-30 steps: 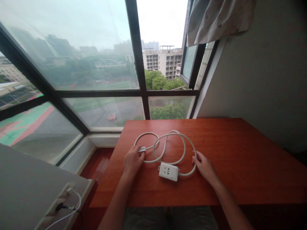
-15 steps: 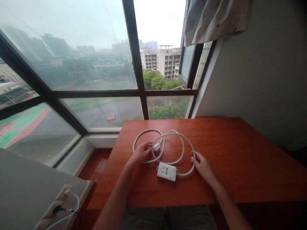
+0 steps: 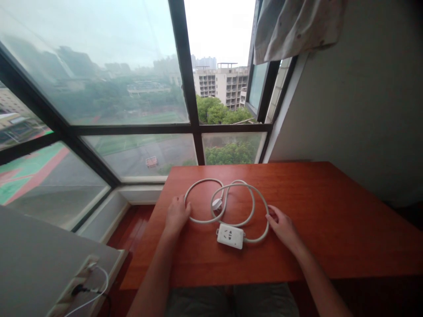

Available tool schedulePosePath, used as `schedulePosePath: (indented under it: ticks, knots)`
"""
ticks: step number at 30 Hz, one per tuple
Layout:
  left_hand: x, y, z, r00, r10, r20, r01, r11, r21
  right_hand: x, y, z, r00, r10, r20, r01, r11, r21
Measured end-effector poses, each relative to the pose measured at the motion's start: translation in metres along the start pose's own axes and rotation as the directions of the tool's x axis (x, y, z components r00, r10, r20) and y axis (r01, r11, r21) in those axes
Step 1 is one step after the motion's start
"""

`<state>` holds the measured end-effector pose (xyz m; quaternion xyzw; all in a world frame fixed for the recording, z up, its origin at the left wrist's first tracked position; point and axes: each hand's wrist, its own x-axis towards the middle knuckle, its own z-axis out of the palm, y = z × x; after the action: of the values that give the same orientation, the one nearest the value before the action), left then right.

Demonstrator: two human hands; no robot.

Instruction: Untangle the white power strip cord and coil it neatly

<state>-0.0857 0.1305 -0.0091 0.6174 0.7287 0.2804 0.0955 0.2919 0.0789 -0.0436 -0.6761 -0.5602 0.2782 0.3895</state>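
Note:
A white extension cord (image 3: 253,207) lies in loose, overlapping loops on the reddish-brown table. Its rectangular socket box (image 3: 230,236) rests face up near the middle, and its white plug (image 3: 217,204) sits inside the crossing loops. My left hand (image 3: 177,214) is at the outer left side of the left loop, thumb and fingers closed about the cable. On the opposite side, my right hand (image 3: 280,224) pinches the right loop of cable between thumb and fingers. The left fingertips are partly hidden behind the hand.
The wooden table (image 3: 330,229) meets a framed window (image 3: 194,128) at the back. A grey wall (image 3: 357,110) and a hanging curtain (image 3: 297,31) are on the right. At lower left, wall sockets (image 3: 77,281) have cables plugged in.
My left hand has left the plug and moved left to the outer edge of the left loop. My right hand stays at the right loop, almost unmoved. The socket box has hardly shifted.

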Motion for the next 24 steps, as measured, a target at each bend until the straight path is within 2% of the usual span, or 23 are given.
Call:
schedulePosePath:
  ticks: [4, 6, 8, 10, 16, 20, 24]
  knots:
    - [0.008, -0.008, -0.002, 0.99, -0.114, 0.081, 0.132, 0.955, -0.266, -0.001, 0.002, 0.006, 1.0, 0.004, -0.01, -0.004, 1.0, -0.019]
    - [0.01, -0.009, -0.005, 0.976, -0.123, 0.18, 0.187, 0.896, -0.403, -0.002, 0.004, 0.007, 1.0, 0.003, -0.007, -0.003, 1.0, -0.012]
    - [0.009, -0.01, -0.008, 0.939, -0.136, 0.317, 0.303, 0.766, -0.567, -0.002, 0.007, 0.007, 1.0, 0.003, -0.007, -0.003, 1.0, -0.007]
    - [0.006, -0.009, -0.01, 0.903, -0.133, 0.409, 0.396, 0.624, -0.673, -0.002, 0.009, 0.007, 1.0, -0.003, -0.019, 0.003, 1.0, -0.011]
    - [-0.007, 0.006, -0.017, 0.857, -0.078, 0.51, 0.503, 0.345, -0.792, -0.009, 0.008, 0.01, 0.997, 0.01, -0.081, -0.009, 1.0, 0.007]
    - [-0.018, 0.019, -0.021, 0.854, -0.104, 0.51, 0.52, 0.205, -0.829, -0.016, 0.009, 0.013, 0.994, -0.013, -0.107, 0.014, 1.0, 0.011]
    - [-0.031, 0.024, -0.017, 0.859, -0.168, 0.484, 0.502, 0.096, -0.859, -0.017, 0.01, 0.014, 0.995, -0.021, -0.096, 0.02, 1.0, -0.008]
